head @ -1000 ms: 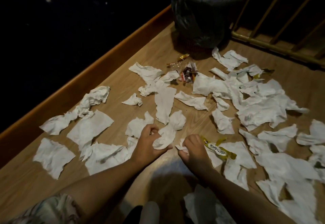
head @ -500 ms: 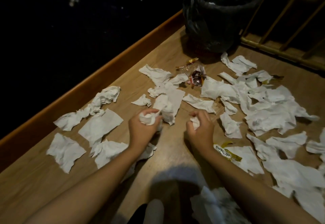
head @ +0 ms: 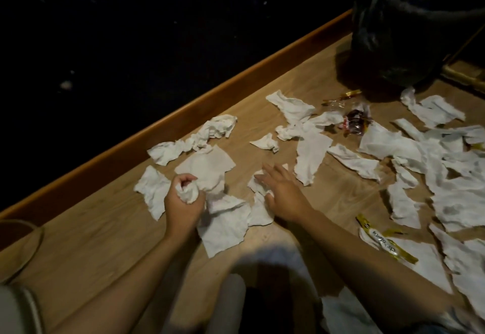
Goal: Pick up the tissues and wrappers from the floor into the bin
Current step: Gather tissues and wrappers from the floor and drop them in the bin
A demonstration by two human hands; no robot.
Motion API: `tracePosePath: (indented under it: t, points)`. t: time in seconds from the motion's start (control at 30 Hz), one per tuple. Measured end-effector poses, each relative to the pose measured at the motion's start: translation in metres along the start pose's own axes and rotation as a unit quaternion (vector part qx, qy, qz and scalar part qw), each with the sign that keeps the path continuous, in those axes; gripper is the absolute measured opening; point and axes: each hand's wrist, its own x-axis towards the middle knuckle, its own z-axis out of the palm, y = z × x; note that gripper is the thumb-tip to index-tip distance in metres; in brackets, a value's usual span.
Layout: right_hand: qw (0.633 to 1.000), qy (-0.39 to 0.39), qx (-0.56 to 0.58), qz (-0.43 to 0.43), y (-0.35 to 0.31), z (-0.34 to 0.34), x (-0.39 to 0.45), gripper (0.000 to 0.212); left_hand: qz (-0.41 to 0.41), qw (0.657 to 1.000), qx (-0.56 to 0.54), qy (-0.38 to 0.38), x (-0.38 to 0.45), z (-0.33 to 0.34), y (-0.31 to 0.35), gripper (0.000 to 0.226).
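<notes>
A: Gathering goes on: your left hand (head: 183, 200) stays clenched round a crumpled wad of tissue (head: 187, 192), the same ball it had half a second ago, and it has swung out, far from the bin (head: 409, 26) and nearer the wooden ledge (head: 183, 116).

B: And my right?

A: Half a second ago your right hand (head: 282, 192) was curled round a small scrap. Now it lies flat with fingers spread on a torn tissue (head: 258, 184), on the side of your left fist that faces the bin. I cannot tell whether that scrap sits under the palm.

B: So what does that mean for the job?

A: You have moved on to the pile farthest from the bin: the flat sheet (head: 207, 168) beside your left fist and the twisted tissue (head: 210, 131) against the ledge lie untouched. Nothing has gone into the bin in these moments, I judge; you are collecting handfuls first.

B: The wrappers?

A: Dark sweet wrapper (head: 354, 122) lies close below the bin; yellow wrapper (head: 385, 244) lies far from it, near your right forearm. Most of the litter remains on the floor (head: 341, 197).
</notes>
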Motion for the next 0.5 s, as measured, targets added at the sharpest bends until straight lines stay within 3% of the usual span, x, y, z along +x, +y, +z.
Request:
tracePosePath:
  t: [0.07, 0.17, 0.37, 0.43, 0.5]
  points:
    - [1.0, -0.018, 0.008, 0.008, 0.0, 0.01, -0.004, 0.047, -0.019, 0.999, 0.024, -0.028, -0.008, -0.009, -0.02, 0.034]
    - [1.0, -0.013, 0.019, 0.0, 0.001, 0.022, -0.016, 0.053, 0.027, 0.989, 0.131, -0.056, -0.015, -0.015, -0.043, 0.037]
    - [0.999, -0.015, -0.028, -0.031, 0.01, 0.042, -0.043, 0.078, 0.173, 0.915, 0.296, -0.212, -0.016, 0.0, -0.07, 0.057]
    - [0.999, 0.023, -0.029, -0.037, 0.016, 0.045, -0.056, 0.064, 0.19, 0.893, 0.32, -0.251, -0.016, 0.007, -0.076, 0.062]
    - [0.997, 0.066, -0.008, -0.046, 0.024, 0.046, -0.068, 0.047, 0.156, 0.9, 0.307, -0.267, -0.016, 0.014, -0.076, 0.074]
